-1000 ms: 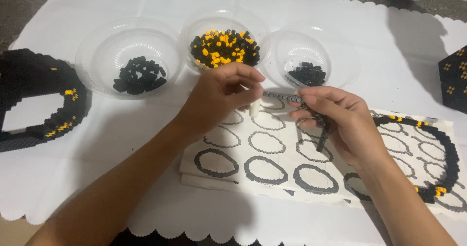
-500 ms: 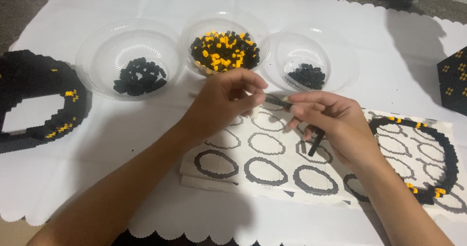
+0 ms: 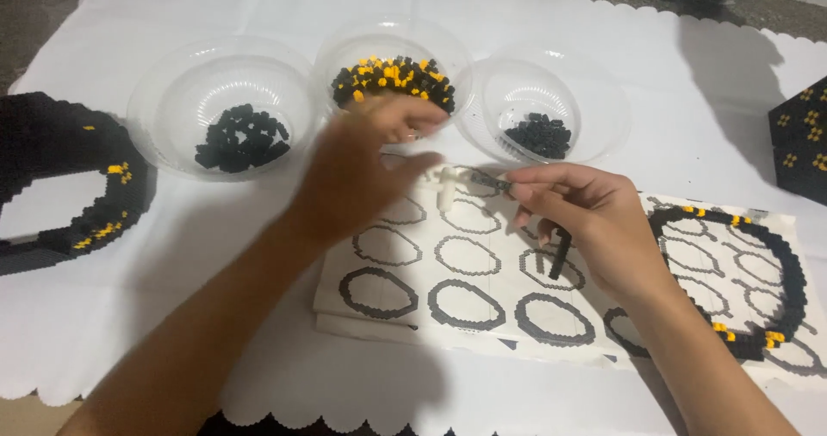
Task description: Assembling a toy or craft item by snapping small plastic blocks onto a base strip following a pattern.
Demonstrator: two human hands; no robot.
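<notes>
The fingers of the right hand point(image 3: 594, 225) are closed in a pinch on a thin dark strip of beads point(image 3: 489, 180), held by thumb and forefinger at its right end, so the strip points to the left, level over the printed sheet point(image 3: 482, 272). The other fingers of this hand are curled down and hold a short black stick point(image 3: 560, 253) against the palm. The wrist and forearm go away toward the lower right.

The left hand point(image 3: 362, 173) is blurred. Its fingers are half bent and its fingertips are at a small white piece point(image 3: 446, 186), just at the left end of the strip; I cannot tell if they grip it. The forearm runs to the lower left.

The printed sheet is white, with rows of grey and black oval rings drawn on it. On its right part lies a big black bead ring point(image 3: 758, 281) with some orange beads.

Behind the sheet stand three clear plastic bowls: the left bowl point(image 3: 220, 104) with black beads, the middle bowl point(image 3: 392, 70) with black and orange beads, the right bowl point(image 3: 543, 109) with a few black beads. Far left of the sheet lies a large black beaded frame point(image 3: 60, 177).

All rest on a white cloth point(image 3: 258, 350) with a scalloped edge.
</notes>
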